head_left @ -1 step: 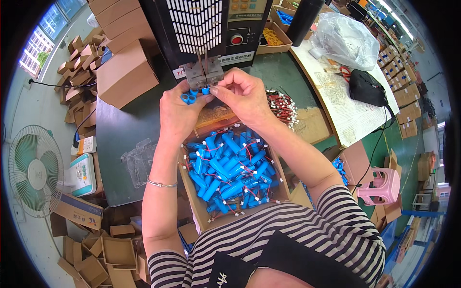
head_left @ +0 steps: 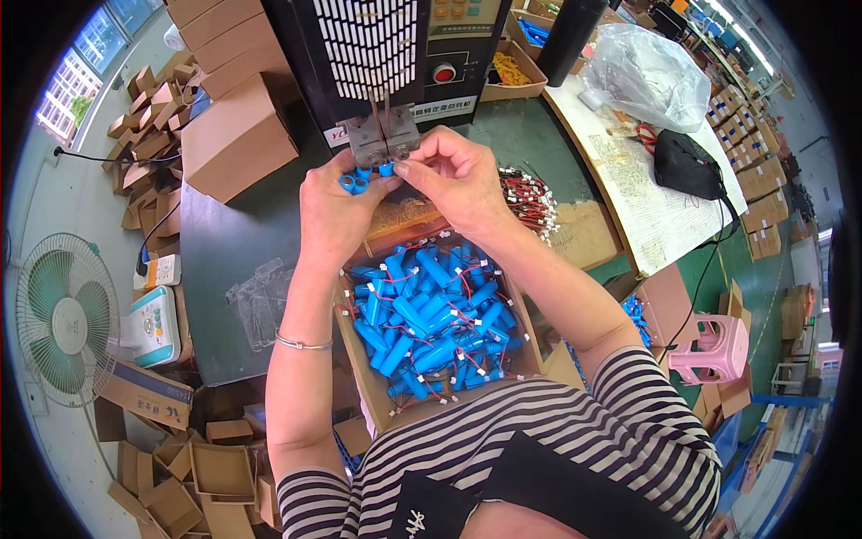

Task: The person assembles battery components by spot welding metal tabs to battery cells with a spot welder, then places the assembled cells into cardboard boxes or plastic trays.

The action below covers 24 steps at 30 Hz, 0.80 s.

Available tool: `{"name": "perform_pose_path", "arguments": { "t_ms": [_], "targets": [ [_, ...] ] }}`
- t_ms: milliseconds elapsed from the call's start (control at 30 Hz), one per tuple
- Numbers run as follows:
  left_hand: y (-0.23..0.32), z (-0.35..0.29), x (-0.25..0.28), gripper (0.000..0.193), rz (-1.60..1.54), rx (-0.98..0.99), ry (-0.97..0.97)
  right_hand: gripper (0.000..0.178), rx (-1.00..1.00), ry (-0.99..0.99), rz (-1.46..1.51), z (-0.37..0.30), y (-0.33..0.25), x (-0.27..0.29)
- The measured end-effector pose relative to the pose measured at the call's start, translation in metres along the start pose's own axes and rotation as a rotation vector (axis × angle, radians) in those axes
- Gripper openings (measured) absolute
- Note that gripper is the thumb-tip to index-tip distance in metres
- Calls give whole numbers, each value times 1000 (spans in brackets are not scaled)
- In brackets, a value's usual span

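Observation:
My left hand (head_left: 334, 211) is closed around several blue cylindrical battery cells (head_left: 357, 183), their ends turned up. One blue cell (head_left: 386, 169) stands right beneath the two thin electrodes (head_left: 384, 117) of a black spot welder (head_left: 314, 54). My right hand (head_left: 460, 180) pinches thumb and finger together beside that cell's top; whatever is between the fingertips is too small to make out. Below both wrists, an open cardboard box (head_left: 532, 346) holds a heap of blue cells with red wires and white plugs (head_left: 431, 310). A bundle of wire leads (head_left: 530, 202) lies right of my right hand.
Brown cartons (head_left: 235, 144) stand left of the welder. A clear plastic piece (head_left: 260, 301) lies on the dark table (head_left: 215, 269). At the right are a white-topped table (head_left: 660, 193) with a plastic bag (head_left: 646, 76) and black pouch (head_left: 687, 164), and a pink stool (head_left: 714, 350). A fan (head_left: 67, 319) stands at left.

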State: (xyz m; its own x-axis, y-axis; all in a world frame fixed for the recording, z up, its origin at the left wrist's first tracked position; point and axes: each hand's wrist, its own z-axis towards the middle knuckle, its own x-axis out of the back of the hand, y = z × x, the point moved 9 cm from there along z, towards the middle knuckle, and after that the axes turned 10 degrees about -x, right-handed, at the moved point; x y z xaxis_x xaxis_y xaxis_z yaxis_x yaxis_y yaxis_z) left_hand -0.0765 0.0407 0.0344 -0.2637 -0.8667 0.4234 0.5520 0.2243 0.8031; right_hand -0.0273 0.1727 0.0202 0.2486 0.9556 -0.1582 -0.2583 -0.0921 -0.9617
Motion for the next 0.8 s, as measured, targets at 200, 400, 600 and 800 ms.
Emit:
{"name": "perform_pose_path", "arguments": {
  "t_ms": [200,400,600,800],
  "targets": [
    [-1,-1,2,25,36,-42,1,8,12,4,-21,-2,-2,-2],
    [-8,1,-3,30,112,-71,-7,8,-27,0,-10,-4,2,3],
    [16,-32,-1,25,-236,105,-293,19,-119,135,-271,-7,-24,75],
    [15,-28,7,21,-284,-8,23,17,-445,297,-1055,-18,40,226]
  ]
}}
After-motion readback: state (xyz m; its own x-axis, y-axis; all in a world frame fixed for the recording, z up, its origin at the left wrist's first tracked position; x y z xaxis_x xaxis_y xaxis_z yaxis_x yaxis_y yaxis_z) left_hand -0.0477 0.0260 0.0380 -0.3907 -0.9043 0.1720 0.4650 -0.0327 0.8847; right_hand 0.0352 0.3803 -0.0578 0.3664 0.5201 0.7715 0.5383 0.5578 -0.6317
